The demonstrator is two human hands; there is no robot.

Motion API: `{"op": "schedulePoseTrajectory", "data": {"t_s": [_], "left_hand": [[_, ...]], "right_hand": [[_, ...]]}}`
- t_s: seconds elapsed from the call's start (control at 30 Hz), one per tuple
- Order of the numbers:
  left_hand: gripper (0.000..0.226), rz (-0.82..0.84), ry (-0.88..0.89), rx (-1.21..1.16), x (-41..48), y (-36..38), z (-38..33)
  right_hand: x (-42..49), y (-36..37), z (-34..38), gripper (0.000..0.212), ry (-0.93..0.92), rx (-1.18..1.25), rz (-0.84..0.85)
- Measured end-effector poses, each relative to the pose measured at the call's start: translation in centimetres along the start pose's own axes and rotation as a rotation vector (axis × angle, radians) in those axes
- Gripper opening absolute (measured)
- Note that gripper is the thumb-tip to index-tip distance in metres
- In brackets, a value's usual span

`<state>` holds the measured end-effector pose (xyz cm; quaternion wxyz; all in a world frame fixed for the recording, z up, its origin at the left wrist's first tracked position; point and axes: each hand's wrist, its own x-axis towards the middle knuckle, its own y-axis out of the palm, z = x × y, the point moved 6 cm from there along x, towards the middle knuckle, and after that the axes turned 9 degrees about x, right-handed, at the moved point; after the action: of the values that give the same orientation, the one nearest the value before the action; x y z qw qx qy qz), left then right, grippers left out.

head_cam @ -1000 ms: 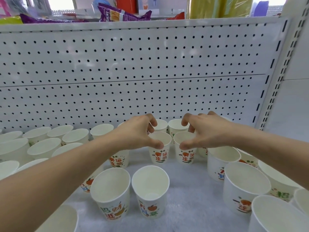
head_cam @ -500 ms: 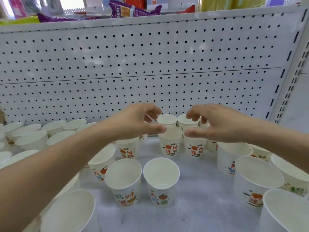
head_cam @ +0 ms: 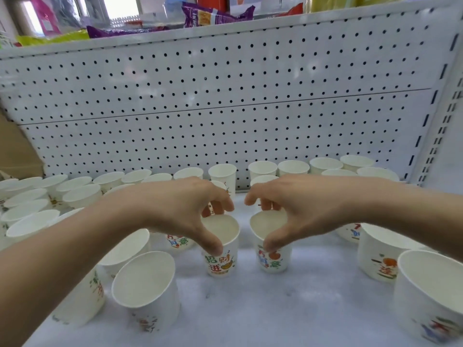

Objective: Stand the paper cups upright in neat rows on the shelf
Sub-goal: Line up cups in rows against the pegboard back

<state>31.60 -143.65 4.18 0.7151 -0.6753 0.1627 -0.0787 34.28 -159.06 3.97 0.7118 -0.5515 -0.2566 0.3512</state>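
Head view, left edge: plain white paper cups [head_cam: 75,194] stand mouth-up in rough rows on the white shelf [head_cam: 275,311].
Left hand: the left hand [head_cam: 185,211] holds a half-closed grip, thumb on the near wall and fingers hooked over the far rim of a white paper cup printed in green and orange [head_cam: 221,257].
Axis: both held cups are upright, mouth up, and each sits directly beneath its own hand.
Gap: the two cups sit side by side, close but apart. Whether their bases touch the shelf cannot be told.
Right hand: the right hand [head_cam: 300,209] mirrors it, pinching a white paper cup with red and blue print [head_cam: 273,260] from above.
Way to go: the back row of white cups [head_cam: 263,169] lies beyond the fingertips, against the white perforated panel [head_cam: 225,121], so a straight push away probably lines them up.
Nearer hand: each hand serves its own cup, with no crossing needed.
Right edge: larger-looking white cups [head_cam: 383,256] stand near.
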Motion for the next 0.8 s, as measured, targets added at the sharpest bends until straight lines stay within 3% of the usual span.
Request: {"op": "schedulePoseTrajectory", "data": {"t_s": [0.13,0.3,0.8], "left_hand": [[0.073,-0.036,0.039,-0.070,2.4,-0.2,-1.9],[0.075,-0.124,0.089,-0.124,5.5,-0.5,-4.3],[0.067,-0.209,0.053,-0.181,6.3,-0.2,-4.8]], "right_hand": [[-1.8,-1.0,-3.6,0.074,0.144,-0.014,-0.025],[-3.4,-1.6,-6.0,0.063,0.219,0.019,-0.107],[-3.7,-1.7,-7.4,0.057,0.205,0.111,-0.126]]}}
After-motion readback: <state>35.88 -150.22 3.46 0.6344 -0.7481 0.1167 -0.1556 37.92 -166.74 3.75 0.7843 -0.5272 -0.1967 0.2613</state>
